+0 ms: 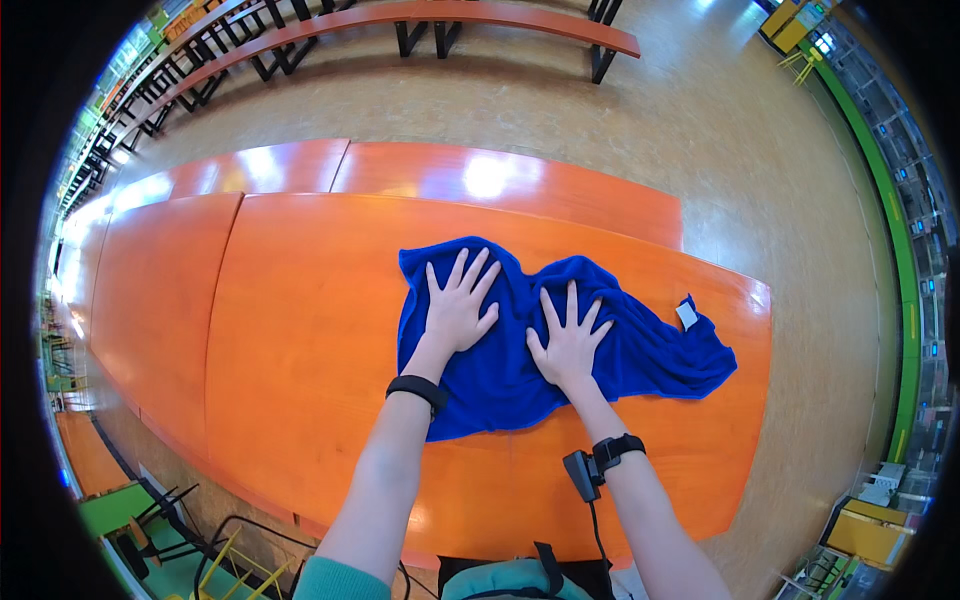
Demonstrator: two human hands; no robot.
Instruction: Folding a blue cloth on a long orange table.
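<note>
A blue cloth lies spread and wrinkled on the orange tabletop, its right end bunched, with a small white tag near the upper right corner. My left hand presses flat on the cloth's left part, fingers apart. To its right, my right hand rests palm down on the cloth's middle, fingers spread too. Neither hand grips the fabric. A black band is on my left wrist; a black strap with a small cabled device is on my right wrist.
An orange bench runs along the table's far side. Beyond the floor stands a longer reddish bench on black legs. Chairs are at the lower left. A green-edged row of glass-fronted units curves along the right.
</note>
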